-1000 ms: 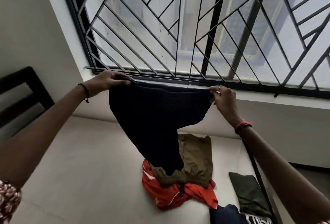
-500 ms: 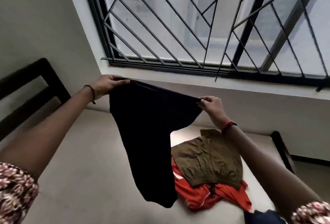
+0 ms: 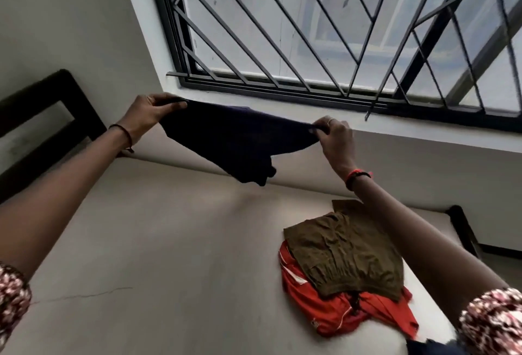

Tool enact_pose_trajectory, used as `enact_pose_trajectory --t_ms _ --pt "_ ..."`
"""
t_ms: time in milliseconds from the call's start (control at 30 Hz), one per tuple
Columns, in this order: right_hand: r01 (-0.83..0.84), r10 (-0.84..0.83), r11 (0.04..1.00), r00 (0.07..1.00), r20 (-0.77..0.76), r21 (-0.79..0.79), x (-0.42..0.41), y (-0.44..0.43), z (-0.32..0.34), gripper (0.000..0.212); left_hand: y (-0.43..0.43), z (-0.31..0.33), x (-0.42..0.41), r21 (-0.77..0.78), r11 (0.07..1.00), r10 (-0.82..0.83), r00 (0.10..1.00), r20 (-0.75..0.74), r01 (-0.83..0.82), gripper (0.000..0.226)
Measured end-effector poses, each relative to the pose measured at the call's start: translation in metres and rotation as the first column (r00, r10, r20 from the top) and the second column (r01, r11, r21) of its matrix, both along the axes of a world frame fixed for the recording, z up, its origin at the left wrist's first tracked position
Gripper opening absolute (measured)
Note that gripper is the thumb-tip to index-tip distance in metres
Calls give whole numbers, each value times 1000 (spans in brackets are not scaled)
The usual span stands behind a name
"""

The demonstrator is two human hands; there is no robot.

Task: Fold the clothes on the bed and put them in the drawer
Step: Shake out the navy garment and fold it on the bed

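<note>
The bed (image 3: 147,241) is seen from above, with a pale sheet on it. A dark garment (image 3: 234,142) is held up in the air over the far edge of the bed, below the barred window (image 3: 339,29). It is stretched between the two hands and hangs down in a loose point, so it is not folded yet.

Near the right edge of the bed, brown shorts (image 3: 344,258) are laid on top of a red garment (image 3: 324,320). Both are crumpled and look unfolded. A small bit of a blue garment (image 3: 440,348) is seen at the near right corner, but its shape cannot be told.

One top corner of the dark garment is pinched by the left hand (image 3: 147,117), with the thumb pressed on the cloth. The other top corner is pinched by the right hand (image 3: 336,137) in curled fingers.

No drawer is seen. The job is judged to be near its start. One piece is being got ready for folding, at least three more are left, and nothing is seen to be put away.
</note>
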State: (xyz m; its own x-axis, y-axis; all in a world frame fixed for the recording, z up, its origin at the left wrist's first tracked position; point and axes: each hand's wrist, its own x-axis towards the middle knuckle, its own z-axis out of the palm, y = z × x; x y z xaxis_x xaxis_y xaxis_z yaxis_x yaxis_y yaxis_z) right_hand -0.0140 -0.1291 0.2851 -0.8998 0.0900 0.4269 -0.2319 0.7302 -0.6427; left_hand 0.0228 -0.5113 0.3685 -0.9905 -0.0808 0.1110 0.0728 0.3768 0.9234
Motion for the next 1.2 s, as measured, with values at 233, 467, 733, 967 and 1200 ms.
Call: enact_pose_trajectory --t_ms 233,467,733,967,1200 --pt "-155 143 909 988 59 387 78 -4 -135 15 -19 -129 95 -87 990 -80 959 273 108 32" --pt "-533 376 719 838 396 446 198 -3 -326 15 -33 -366 238 -149 977 -38 812 583 153 22" --pt "-785 429 532 572 699 316 325 12 -459 42 -8 -541 393 -238 966 111 658 745 106 23" --pt "-691 536 719 479 695 -78 297 2 -437 14 6 -576 417 -272 929 369 565 738 -251 16" --pt "-712 540 695 423 727 -102 154 -74 -423 11 -8 -571 403 -265 900 418 515 748 -346 21"
